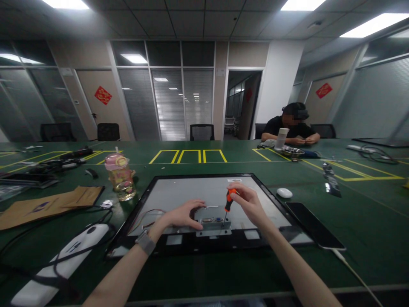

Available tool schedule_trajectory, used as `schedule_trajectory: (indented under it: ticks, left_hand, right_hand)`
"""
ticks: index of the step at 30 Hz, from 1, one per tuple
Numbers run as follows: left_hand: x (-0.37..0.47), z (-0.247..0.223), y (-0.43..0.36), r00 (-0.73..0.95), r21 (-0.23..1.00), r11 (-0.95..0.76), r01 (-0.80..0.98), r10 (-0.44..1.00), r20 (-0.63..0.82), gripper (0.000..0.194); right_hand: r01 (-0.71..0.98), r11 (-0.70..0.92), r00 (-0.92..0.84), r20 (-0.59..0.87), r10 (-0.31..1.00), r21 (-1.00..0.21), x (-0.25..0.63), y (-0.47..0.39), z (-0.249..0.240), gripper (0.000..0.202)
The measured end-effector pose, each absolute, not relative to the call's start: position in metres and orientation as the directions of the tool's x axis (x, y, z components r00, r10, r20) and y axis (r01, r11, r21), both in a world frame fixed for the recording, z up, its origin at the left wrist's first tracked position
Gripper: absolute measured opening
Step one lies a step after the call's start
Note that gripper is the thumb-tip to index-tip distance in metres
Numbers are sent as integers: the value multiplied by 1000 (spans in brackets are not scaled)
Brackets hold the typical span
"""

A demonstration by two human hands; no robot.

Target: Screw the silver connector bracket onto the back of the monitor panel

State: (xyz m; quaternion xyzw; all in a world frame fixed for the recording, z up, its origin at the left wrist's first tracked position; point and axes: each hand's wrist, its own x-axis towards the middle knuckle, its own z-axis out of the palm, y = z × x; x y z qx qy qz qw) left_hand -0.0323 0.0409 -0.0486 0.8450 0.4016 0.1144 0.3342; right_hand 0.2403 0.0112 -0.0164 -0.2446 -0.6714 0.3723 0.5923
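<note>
A flat display panel (204, 192) with a black frame lies back side up on the green table in front of me. Near its front edge sits a metal bracket (213, 231) with connector ports on it. My right hand (247, 202) grips an orange and black screwdriver (229, 199), its shaft pointing down at the right part of the bracket. The exact tip contact is too small to make out. My left hand (183, 215) rests at the bracket's left side, thumb and fingers apart around its end. Thin wires (148, 217) lie on the panel left of that hand.
A pink-lidded bottle (119, 177), a brown paper bag (54, 204) and a white power strip (64, 264) with black cables stand left. At right lie a white earbud case (284, 193) and a phone (315, 224) with its cable. A person (290, 125) sits across the table.
</note>
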Motion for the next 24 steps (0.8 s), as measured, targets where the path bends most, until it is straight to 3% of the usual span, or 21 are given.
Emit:
schedule_trajectory:
  ticks: [6,15,24]
  left_hand:
    - [-32,-49,40,650,655,-457,602,757,-69,81]
    - [-30,-41,37,643,643,-448,621,760,-92,80]
    - [-32,-47,39,650,647,-458,609,756,-78,81]
  right_hand:
    - [-172,545,-247,571,783,-821,242,13,-18,29]
    - [-130,579,-197,594,780,-805,242,14,-21,19]
    - [-247,468,-271,524,808,-849,241,13,-20,25]
